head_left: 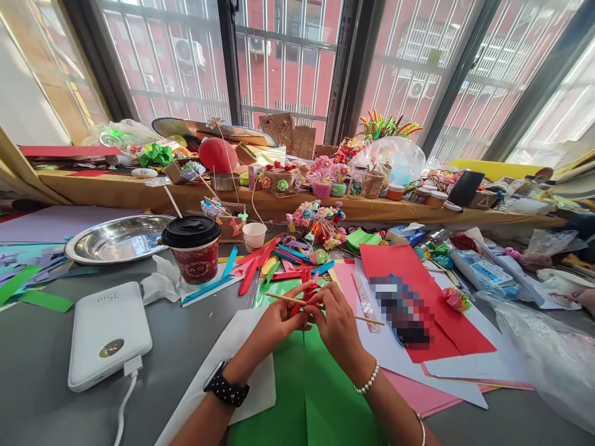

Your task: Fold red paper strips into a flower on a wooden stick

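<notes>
My left hand (279, 319) and my right hand (332, 310) meet over a green sheet of paper (304, 384), fingers of both closed in a pinch. A thin wooden stick (284, 299) runs crosswise through them, its right end poking out past my right hand. Between the fingertips is a small piece of red paper (312, 291), pinched against the stick; its exact shape is partly hidden by the fingers. Just beyond the hands lie loose red, blue and yellow paper strips (255, 266). White paper (253, 353) sits beneath my left forearm.
Left stand a lidded coffee cup (193, 254), a steel tray (77, 248) and a white power bank (109, 331) with its cable. To the right, a blurred-out dark object lies on red paper (395, 266). Craft flowers (318, 220) and a paper cup (255, 235) stand before the crowded sill.
</notes>
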### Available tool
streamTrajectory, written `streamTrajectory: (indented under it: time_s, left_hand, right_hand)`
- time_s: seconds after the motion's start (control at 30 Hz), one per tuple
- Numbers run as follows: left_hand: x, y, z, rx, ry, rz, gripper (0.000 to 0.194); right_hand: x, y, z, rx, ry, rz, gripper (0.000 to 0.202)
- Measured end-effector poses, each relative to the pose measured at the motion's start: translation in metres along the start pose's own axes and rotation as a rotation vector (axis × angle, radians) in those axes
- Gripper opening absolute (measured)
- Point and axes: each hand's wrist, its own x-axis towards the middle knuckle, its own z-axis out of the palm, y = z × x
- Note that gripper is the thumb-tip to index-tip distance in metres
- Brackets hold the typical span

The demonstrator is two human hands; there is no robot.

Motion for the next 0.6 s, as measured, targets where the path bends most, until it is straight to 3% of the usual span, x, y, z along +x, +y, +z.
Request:
streamTrajectory:
  time_s: [0.23, 0.6]
  left_hand:
    - [-0.0011, 0.0024, 0.0007, 0.05, 0.027, 0.024, 0.063]
    - [0.0004, -0.0012, 0.0024, 0.056, 0.082, 0.057, 0.061]
  right_hand:
    - [-0.0005, 0.0026, 0.0026, -0.029, -0.049, 0.019, 0.009]
    - [-0.0005, 0.0047, 0.0006, 0.135, 0.014, 0.084, 0.009]
